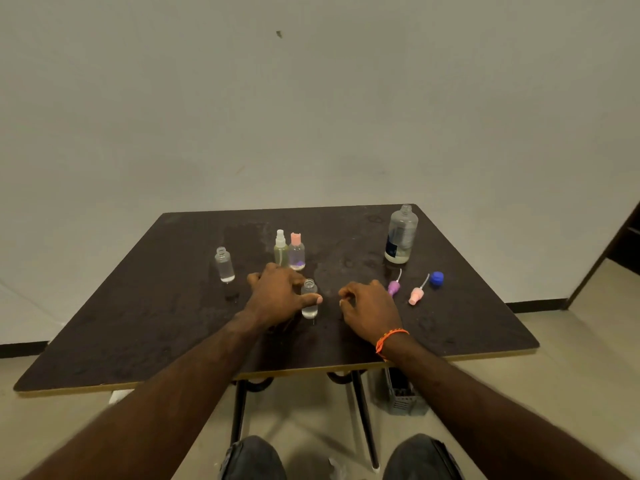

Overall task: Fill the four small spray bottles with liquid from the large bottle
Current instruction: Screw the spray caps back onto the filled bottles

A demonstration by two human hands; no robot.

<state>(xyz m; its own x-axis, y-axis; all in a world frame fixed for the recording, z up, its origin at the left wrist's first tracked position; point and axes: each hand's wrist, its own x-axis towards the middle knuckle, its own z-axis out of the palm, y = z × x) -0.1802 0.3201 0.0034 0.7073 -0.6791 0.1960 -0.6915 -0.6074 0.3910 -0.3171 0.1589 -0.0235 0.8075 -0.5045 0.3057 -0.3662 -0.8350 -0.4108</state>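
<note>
My left hand point(277, 296) wraps around an uncapped small clear bottle point(309, 308) standing mid-table, thumb across its front. Just right of it, my right hand point(369, 311) hovers with fingers curled and nothing visible in them. A second uncapped small bottle point(225, 265) stands to the left. Behind my left hand stand two capped spray bottles, one with a white sprayer point(281, 251) and one with a pink sprayer point(297, 252). The large clear bottle point(401, 235) stands uncapped at the back right. A purple spray head point(394, 286), a pink spray head point(415, 295) and a blue cap point(436, 278) lie in front of it.
The dark table point(138, 334) has a wet, stained top and a pale front edge. A grey crate point(401, 396) stands on the floor under the right side, beside the table's black legs. My knees show at the bottom. A plain wall is behind.
</note>
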